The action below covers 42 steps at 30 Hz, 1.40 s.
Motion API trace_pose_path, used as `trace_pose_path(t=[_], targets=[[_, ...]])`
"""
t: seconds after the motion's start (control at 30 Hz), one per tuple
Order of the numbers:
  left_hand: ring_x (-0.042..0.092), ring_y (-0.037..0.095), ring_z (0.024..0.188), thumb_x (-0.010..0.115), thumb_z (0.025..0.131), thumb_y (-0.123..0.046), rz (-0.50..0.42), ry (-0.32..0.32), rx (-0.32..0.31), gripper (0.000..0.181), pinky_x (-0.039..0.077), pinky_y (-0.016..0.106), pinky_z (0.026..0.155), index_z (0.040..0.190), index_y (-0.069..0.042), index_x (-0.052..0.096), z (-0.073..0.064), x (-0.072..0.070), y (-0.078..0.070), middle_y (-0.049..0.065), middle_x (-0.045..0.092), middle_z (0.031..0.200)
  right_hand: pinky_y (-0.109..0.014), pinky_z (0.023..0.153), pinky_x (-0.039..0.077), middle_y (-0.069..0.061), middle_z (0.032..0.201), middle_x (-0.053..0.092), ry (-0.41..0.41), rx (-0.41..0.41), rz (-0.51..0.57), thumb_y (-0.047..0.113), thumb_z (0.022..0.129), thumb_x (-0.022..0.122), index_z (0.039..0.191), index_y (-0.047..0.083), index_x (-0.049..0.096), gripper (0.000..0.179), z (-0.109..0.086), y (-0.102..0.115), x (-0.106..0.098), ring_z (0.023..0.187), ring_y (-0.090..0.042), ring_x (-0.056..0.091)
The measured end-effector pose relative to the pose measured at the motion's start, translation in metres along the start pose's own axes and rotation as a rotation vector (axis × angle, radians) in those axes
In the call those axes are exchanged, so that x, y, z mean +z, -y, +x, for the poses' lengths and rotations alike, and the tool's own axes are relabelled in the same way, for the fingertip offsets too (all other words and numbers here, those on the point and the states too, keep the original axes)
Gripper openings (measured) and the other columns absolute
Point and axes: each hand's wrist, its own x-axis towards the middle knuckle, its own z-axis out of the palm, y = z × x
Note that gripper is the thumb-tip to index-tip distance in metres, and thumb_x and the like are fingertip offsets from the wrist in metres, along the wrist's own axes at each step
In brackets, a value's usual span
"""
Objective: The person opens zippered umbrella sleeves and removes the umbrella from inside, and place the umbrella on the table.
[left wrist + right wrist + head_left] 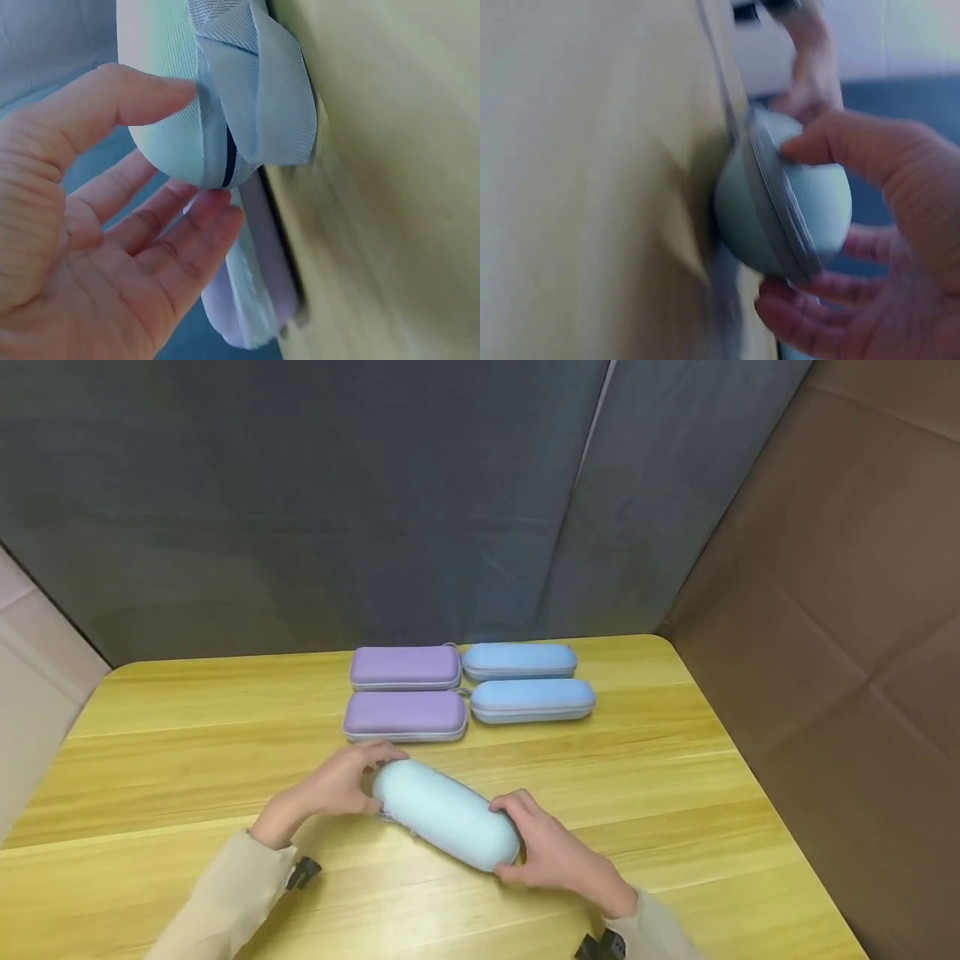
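A pale mint zippered case lies at a slant near the middle of the table, between both hands. My left hand holds its far left end, thumb on the near side and fingers round the back. In the left wrist view, a grey fabric loop hangs from that end beside the thumb. At the opposite end, my right hand grips the rounded tip, with the thumb beside the zipper and the fingers curled round the other side.
Behind the mint case, two purple cases lie one behind the other. To their right are two blue cases in the same arrangement. A dark cloth hangs behind the wooden table, and a brown cloth borders the right side.
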Motion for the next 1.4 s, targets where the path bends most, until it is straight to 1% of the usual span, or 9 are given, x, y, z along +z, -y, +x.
trace_pose_path(t=[0.27,0.47,0.77,0.87,0.97,1.03,1.13,1.27,1.4], targets=[[0.057,0.032,0.105,0.063,0.058,0.014,0.118,0.123,0.108,0.057,0.046,0.046,0.091,0.114,0.003,0.061,0.043,0.007,-0.009,0.015,0.061,0.113,-0.03,0.077,0.052,-0.008,0.115,0.043,-0.124,0.148,0.03,0.025,0.072,0.078,0.124,0.006,0.037,0.069,-0.02,0.031,0.033,0.096,-0.024,0.058],[0.056,0.032,0.107,0.061,0.062,0.017,0.107,0.189,0.123,0.058,0.046,0.047,0.092,0.117,0.0,0.061,0.063,0.015,-0.013,0.017,0.058,0.118,-0.023,0.07,0.05,-0.009,0.114,0.042,-0.134,0.233,0.14,0.031,0.074,0.078,0.12,0.004,0.036,0.067,-0.021,0.046,0.043,0.089,-0.016,0.055],[0.051,0.024,0.09,0.067,0.064,0.01,0.222,0.071,0.14,0.058,0.047,0.04,0.078,0.118,-0.009,0.064,0.063,0.03,-0.017,0.012,0.053,0.102,-0.015,0.059,0.044,0.001,0.096,0.042,-0.146,0.21,0.166,0.04,0.078,0.074,0.116,0.008,0.04,0.059,-0.021,0.047,0.045,0.069,-0.003,0.045],[0.052,0.026,0.089,0.063,0.067,0.012,0.232,-0.012,0.044,0.056,0.048,0.041,0.077,0.12,-0.004,0.062,0.055,0.036,-0.032,0.015,0.053,0.101,-0.015,0.057,0.043,0.0,0.091,0.048,-0.22,0.099,0.093,0.029,0.089,0.064,0.111,0.004,0.05,0.036,-0.02,0.04,0.041,0.067,-0.003,0.046],[0.056,0.035,0.095,0.061,0.076,0.006,0.169,-0.121,-0.16,0.046,0.05,0.046,0.081,0.121,0.007,0.057,0.047,0.043,-0.052,0.024,0.055,0.109,-0.015,0.062,0.047,-0.003,0.089,0.057,-0.306,-0.005,0.021,0.008,0.093,0.055,0.101,0.0,0.061,0.012,-0.017,0.034,0.035,0.072,-0.005,0.052],[0.058,0.038,0.093,0.06,0.084,-0.008,0.149,-0.173,-0.314,0.04,0.051,0.048,0.077,0.12,0.011,0.054,0.043,0.048,-0.065,0.027,0.055,0.109,-0.016,0.065,0.048,-0.005,0.087,0.061,-0.323,-0.023,0.014,-0.002,0.091,0.053,0.095,0.0,0.064,0.012,-0.014,0.031,0.03,0.075,-0.006,0.055],[0.061,0.036,0.08,0.062,0.087,-0.036,0.192,-0.197,-0.477,0.058,0.053,0.045,0.064,0.116,0.013,0.052,0.04,0.057,-0.08,0.027,0.055,0.104,-0.016,0.064,0.049,-0.008,0.084,0.062,-0.288,-0.027,0.06,-0.01,0.086,0.052,0.092,-0.003,0.066,0.017,-0.011,0.028,0.024,0.073,-0.007,0.056],[0.056,0.028,0.058,0.065,0.077,-0.056,0.287,-0.178,-0.568,0.083,0.049,0.037,0.046,0.114,0.016,0.049,0.041,0.068,-0.091,0.024,0.051,0.097,-0.015,0.063,0.049,-0.008,0.081,0.062,-0.247,-0.038,0.099,-0.015,0.081,0.054,0.092,-0.003,0.068,0.021,-0.009,0.025,0.019,0.07,-0.008,0.055],[0.053,0.026,0.051,0.074,0.065,-0.056,0.309,-0.165,-0.616,0.098,0.048,0.035,0.043,0.118,0.019,0.042,0.041,0.073,-0.097,0.026,0.048,0.1,-0.015,0.064,0.049,-0.007,0.081,0.062,-0.249,-0.073,0.096,-0.015,0.08,0.056,0.091,-0.002,0.07,0.022,-0.007,0.023,0.019,0.07,-0.01,0.057]])
